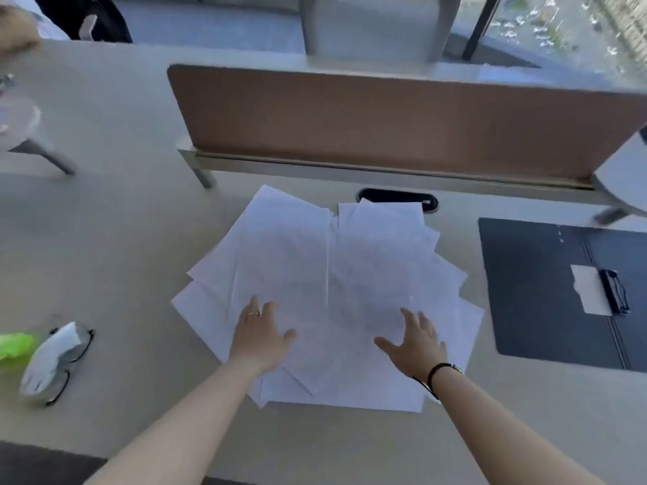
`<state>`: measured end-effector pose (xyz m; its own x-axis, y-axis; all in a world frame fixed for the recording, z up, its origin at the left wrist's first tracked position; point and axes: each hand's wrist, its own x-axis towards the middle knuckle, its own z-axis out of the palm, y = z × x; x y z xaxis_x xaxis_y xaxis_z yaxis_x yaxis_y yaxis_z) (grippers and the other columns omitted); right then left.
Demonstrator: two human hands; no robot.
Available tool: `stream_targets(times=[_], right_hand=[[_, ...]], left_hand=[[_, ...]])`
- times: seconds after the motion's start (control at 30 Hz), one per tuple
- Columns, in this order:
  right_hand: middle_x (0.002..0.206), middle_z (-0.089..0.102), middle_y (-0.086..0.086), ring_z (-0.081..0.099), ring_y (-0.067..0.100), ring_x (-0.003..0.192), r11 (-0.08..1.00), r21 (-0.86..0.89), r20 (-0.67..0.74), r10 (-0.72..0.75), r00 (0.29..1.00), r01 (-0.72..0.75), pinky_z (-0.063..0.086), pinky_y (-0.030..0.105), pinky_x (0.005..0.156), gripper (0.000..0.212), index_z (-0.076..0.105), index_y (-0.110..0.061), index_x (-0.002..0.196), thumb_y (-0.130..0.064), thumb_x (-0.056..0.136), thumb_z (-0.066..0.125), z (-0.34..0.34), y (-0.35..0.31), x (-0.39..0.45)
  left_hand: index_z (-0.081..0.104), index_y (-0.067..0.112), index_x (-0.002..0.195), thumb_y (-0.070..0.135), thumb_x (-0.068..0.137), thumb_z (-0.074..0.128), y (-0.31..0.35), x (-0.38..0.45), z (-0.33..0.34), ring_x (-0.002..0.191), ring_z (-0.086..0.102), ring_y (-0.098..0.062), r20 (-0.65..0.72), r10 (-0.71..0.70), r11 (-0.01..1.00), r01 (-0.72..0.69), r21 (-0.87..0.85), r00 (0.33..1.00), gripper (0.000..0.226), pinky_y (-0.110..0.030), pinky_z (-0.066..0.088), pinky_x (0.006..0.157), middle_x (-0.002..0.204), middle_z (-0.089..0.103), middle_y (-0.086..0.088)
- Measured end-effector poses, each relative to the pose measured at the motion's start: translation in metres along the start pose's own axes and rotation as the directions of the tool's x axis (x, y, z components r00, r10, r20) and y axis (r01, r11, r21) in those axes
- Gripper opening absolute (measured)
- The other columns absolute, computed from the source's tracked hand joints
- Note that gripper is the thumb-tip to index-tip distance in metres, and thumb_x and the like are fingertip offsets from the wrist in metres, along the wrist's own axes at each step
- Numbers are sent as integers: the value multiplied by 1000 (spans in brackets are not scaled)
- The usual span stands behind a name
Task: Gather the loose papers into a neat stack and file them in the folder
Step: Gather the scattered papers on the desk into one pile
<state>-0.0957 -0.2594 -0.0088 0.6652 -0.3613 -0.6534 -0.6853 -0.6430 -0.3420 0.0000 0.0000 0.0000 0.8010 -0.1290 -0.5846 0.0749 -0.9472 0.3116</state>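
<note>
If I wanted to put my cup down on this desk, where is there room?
Bare desk lies left of the loose papers, behind the glasses, and in the strip between papers and folder. The middle is crowded: papers fan out under both hands.

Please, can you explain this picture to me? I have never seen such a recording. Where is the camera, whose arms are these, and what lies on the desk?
There is no machine here. A person wears one camera on the head, and it looks forward and down, so you see that person's own bare arms from above.

The left hand and the right hand lie flat with spread fingers on the loose papers, a fanned, untidy pile of white sheets on the pale desk. Neither hand holds anything.

To the right lies a dark folder, open and flat, with a metal clip and a small white slip at it. No papers are filed yet.

To the left lie eyeglasses with a white cloth-like thing on them. A brown divider panel stands behind the desk.
</note>
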Motion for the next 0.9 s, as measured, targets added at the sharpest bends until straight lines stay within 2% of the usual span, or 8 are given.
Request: stream_targets(times=[0.2, 0.37, 0.43, 0.53, 0.57, 0.67, 0.77, 0.9], right_hand=[[160, 25, 4, 30, 23, 146, 880, 473, -166, 136, 977, -42, 36, 46, 115, 85, 28, -21, 153, -46, 85, 72, 7, -3, 22], [148, 44, 9, 50, 28, 130, 790, 603, -202, 286, 937, -111, 46, 41, 100, 83, 34, -18, 151, -47, 83, 73, -4, -3, 39], [141, 52, 9, 57, 29, 119, 704, 694, -151, 346, 926, -150, 50, 44, 98, 89, 33, -17, 152, -48, 80, 75, -7, -2, 43], [109, 62, 7, 63, 27, 93, 501, 835, 20, 386, 922, -227, 57, 46, 83, 91, 28, -20, 154, -38, 81, 79, -6, -1, 40], [103, 63, 8, 63, 26, 89, 486, 843, 40, 369, 929, -229, 57, 43, 80, 89, 29, -21, 154, -33, 82, 80, -4, -1, 38], [118, 67, 8, 69, 29, 97, 527, 822, 31, 337, 941, -216, 58, 48, 89, 71, 46, -22, 143, -27, 81, 80, 5, 4, 35], [112, 74, 9, 71, 33, 100, 484, 849, 72, 289, 955, -211, 57, 54, 92, 50, 63, -14, 124, -28, 80, 81, 8, 9, 33], [107, 76, 14, 74, 35, 95, 546, 819, 87, 189, 978, -178, 60, 50, 86, 22, 73, -11, 108, -11, 86, 74, 6, 16, 26]], left_hand=[[19, 15, 154, 60, 84, 57, -27, 43, -8, 152, 3, -28, -157, -99, 987, 77, -143, 983, 91, -45, 21, 120, 165, 5, -14], [-16, 22, 155, 80, 83, 29, -41, 55, 20, 150, -18, -34, 23, 102, 945, -104, 311, 995, 103, -45, -3, 122, 162, -25, -11], [-24, 22, 153, 83, 80, 20, -41, 47, 36, 148, -23, -35, 51, 154, 917, -162, 364, 987, 104, -47, -7, 122, 160, -30, -12], [-30, 24, 147, 84, 78, 13, -32, 34, 53, 148, -24, -36, 51, 212, 890, -214, 403, 976, 101, -48, -9, 121, 160, -31, -11], [-27, 25, 148, 84, 77, 9, -27, 30, 58, 149, -23, -36, 53, 236, 881, -236, 409, 970, 99, -49, -9, 121, 161, -29, -10], [-11, 30, 156, 86, 71, 0, -10, 19, 71, 151, -17, -32, 85, 323, 839, -327, 434, 942, 102, -51, -10, 120, 164, -20, -2], [-1, 34, 156, 79, 80, 11, -2, 20, 69, 153, -8, -26, 106, 409, 809, -414, 418, 906, 90, -50, -6, 120, 167, -9, 4], [18, 26, 155, 71, 84, 30, -18, 47, 47, 153, 8, -27, -95, 316, 937, -295, 189, 944, 85, -44, 13, 121, 166, 10, -7]])
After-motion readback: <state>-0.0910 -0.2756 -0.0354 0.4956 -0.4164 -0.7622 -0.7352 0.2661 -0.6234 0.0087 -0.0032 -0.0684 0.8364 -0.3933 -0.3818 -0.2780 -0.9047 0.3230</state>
